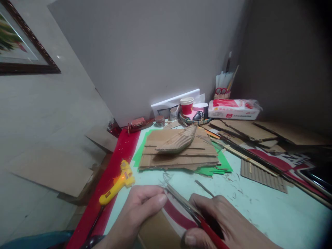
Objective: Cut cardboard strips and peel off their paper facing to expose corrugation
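Note:
At the bottom centre, my left hand [142,205] pinches a piece of cardboard [158,228], brown with a white and dark red printed area. My right hand [220,214] is closed around red-handled scissors [211,233]. Their grey blades lie along the cardboard's upper right edge, pointing towards my left fingertips. A thin dark strip [204,187] sticks up beyond my right hand. Farther back, a boat-shaped cardboard piece [178,141] rests on a stack of cardboard sheets [178,160].
A yellow hot glue gun [116,186] with an orange light lies at left on the red table border. Green sheets [225,164] show under the stack. Cardboard scraps and thin sticks [251,160] cover the right side. A red cup [186,106] and a tissue pack [234,109] stand behind.

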Action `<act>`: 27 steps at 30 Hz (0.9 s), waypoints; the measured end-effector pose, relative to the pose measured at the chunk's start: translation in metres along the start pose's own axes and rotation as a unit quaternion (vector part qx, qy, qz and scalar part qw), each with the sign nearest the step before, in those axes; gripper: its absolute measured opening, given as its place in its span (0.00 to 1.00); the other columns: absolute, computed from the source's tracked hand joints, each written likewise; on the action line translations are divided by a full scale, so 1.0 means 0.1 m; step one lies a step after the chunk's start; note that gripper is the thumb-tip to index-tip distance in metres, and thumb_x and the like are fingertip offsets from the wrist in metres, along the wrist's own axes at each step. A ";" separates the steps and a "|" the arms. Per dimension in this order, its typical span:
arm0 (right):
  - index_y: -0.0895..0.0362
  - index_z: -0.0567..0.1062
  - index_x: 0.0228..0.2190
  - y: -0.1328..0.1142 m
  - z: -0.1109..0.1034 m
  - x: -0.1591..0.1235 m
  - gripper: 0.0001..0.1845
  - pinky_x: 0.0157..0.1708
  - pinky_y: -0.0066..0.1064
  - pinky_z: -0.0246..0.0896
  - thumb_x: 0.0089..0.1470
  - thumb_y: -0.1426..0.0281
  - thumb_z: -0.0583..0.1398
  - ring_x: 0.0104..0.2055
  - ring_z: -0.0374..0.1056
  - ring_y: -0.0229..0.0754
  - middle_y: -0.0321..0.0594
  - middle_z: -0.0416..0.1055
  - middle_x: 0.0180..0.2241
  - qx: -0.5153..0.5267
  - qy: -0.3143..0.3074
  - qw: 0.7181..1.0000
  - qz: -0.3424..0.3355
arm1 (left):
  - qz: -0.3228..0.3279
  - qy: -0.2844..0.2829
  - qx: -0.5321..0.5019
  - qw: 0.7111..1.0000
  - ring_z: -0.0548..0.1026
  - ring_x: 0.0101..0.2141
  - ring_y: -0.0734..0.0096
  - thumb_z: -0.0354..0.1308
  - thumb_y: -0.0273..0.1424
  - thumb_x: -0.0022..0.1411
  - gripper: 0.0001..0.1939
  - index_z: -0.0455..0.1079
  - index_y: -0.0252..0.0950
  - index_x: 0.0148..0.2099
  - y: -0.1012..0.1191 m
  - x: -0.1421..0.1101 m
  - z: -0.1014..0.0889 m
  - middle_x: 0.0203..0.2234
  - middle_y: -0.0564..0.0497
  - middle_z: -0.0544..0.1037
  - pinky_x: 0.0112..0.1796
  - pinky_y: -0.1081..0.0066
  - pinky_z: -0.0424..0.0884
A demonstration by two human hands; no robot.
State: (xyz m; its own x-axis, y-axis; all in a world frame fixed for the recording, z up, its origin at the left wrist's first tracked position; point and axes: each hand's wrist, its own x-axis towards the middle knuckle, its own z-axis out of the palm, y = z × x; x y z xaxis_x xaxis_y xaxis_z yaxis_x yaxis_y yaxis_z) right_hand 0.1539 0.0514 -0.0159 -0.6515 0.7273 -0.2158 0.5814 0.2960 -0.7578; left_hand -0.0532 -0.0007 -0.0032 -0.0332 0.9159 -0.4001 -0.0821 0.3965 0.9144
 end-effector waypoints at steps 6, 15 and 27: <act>0.54 0.74 0.27 0.02 -0.01 0.01 0.21 0.25 0.29 0.51 0.49 0.49 0.66 0.27 0.64 0.41 0.34 0.67 0.23 0.019 0.011 1.000 -0.010 | -0.015 -0.013 -0.005 1.000 0.66 0.26 0.73 0.67 0.45 0.54 0.19 0.77 0.32 0.28 -0.02 0.04 -0.01 0.22 0.51 0.73 0.29 0.73 0.59; 0.55 0.74 0.27 0.02 -0.01 0.01 0.26 0.24 0.30 0.49 0.54 0.44 0.61 0.25 0.62 0.40 0.34 0.67 0.22 0.042 0.007 0.998 -0.039 | 0.004 -0.047 -0.006 0.999 0.70 0.29 0.69 0.67 0.45 0.56 0.18 0.79 0.32 0.31 -0.05 0.02 0.02 0.25 0.49 0.78 0.32 0.72 0.63; 0.56 0.71 0.24 0.00 0.02 0.00 0.26 0.26 0.29 0.51 0.56 0.46 0.61 0.27 0.61 0.39 0.32 0.63 0.23 0.045 0.004 0.998 -0.048 | 0.001 0.011 -0.028 1.000 0.69 0.28 0.72 0.71 0.43 0.50 0.16 0.79 0.34 0.28 -0.04 0.00 0.04 0.23 0.53 0.77 0.31 0.74 0.64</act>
State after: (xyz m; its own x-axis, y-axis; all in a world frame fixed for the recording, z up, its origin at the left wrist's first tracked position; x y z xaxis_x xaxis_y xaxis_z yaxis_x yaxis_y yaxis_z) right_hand 0.1525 0.0504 -0.0169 -0.6978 0.7034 -0.1357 0.4703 0.3070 -0.8274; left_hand -0.0494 -0.0015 -0.0066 -0.0550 0.9152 -0.3992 -0.1376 0.3891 0.9109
